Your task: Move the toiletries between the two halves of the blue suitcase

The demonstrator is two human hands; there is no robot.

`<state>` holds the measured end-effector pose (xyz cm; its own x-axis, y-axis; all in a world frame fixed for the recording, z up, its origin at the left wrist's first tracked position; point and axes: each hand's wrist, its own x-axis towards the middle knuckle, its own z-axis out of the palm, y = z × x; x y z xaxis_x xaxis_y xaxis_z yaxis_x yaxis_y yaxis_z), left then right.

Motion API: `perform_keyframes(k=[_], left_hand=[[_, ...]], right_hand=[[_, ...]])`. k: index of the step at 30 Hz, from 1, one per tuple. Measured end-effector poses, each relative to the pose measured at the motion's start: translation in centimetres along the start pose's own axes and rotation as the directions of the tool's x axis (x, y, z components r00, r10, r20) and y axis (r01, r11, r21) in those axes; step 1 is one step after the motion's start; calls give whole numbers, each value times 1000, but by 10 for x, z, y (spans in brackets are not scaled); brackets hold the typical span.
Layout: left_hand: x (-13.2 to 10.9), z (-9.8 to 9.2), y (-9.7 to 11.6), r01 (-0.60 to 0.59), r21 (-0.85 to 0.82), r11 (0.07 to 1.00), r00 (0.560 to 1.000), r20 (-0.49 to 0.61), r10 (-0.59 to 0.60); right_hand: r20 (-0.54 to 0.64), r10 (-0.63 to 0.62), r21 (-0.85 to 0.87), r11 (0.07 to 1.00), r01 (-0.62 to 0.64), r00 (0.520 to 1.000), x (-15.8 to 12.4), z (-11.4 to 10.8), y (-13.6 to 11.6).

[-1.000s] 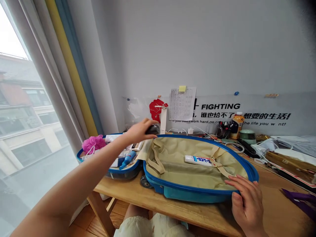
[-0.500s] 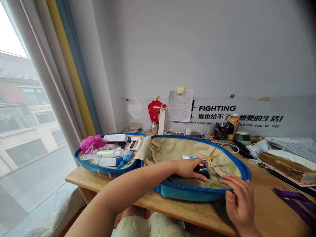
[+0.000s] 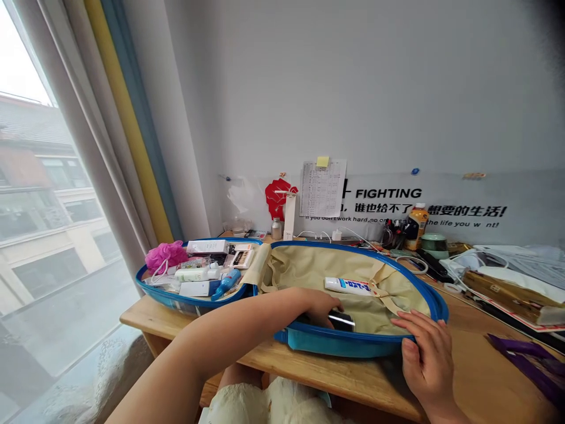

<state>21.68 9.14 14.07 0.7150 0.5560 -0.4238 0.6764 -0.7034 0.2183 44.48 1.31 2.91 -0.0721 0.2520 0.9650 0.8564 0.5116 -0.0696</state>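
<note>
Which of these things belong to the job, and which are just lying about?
Job:
left hand holding black cylindrical bottle
right hand on blue hard-shell suitcase
white-and-blue toothpaste tube
pink mesh bath puff

Lying about:
orange juice bottle
pale green lidded cup
purple flat bag

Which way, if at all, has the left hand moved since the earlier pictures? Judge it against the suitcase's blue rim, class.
Yes: the left hand has moved leftward and closer to the near blue rim of the suitcase, carrying the dark object with it.
</note>
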Motion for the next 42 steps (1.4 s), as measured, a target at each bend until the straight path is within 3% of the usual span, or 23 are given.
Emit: perform_keyframes(k=[5,9,13,16,18,21,24,27,29,34,42], left_hand=[[-8,0,1,-63,-71,995,992,108,70],[-14,-2,-6,9,-148,989,994,109,7],[-29,-9,-29,94,-201,975,995,31,-90],[-52,-24,-66,163,-211,964,977,-100,-187],[-72,-36,-99,253,-212,944,923,-240,-301],[-106,-49,-150,460,-205,864,741,-448,-500],[-139,-47,-194,659,-191,728,562,-519,-644],[-163,-31,-224,788,-127,603,464,-520,-717],[-172,-19,-236,831,-65,552,445,-517,-731],[-169,-7,-251,869,72,489,452,-516,-728],[-169,-9,-240,894,101,437,401,-617,-678]], right_hand=[[16,13,-28,1000,-13,1000,0,1,1],[3,-43,-29,999,43,999,3,1,0],[13,-73,-37,997,73,997,6,-1,-1],[24,-77,-36,996,78,997,6,-3,-1],[23,-80,-36,996,80,997,6,-4,0],[23,-81,-35,996,82,996,6,-4,-1],[19,-75,-39,996,76,997,5,-2,-1],[4,-57,-39,998,57,998,3,0,1],[-3,-40,-38,998,40,999,1,0,2],[39,-5,-47,999,6,999,-3,-1,4],[-8,-67,-54,996,67,998,3,0,0]])
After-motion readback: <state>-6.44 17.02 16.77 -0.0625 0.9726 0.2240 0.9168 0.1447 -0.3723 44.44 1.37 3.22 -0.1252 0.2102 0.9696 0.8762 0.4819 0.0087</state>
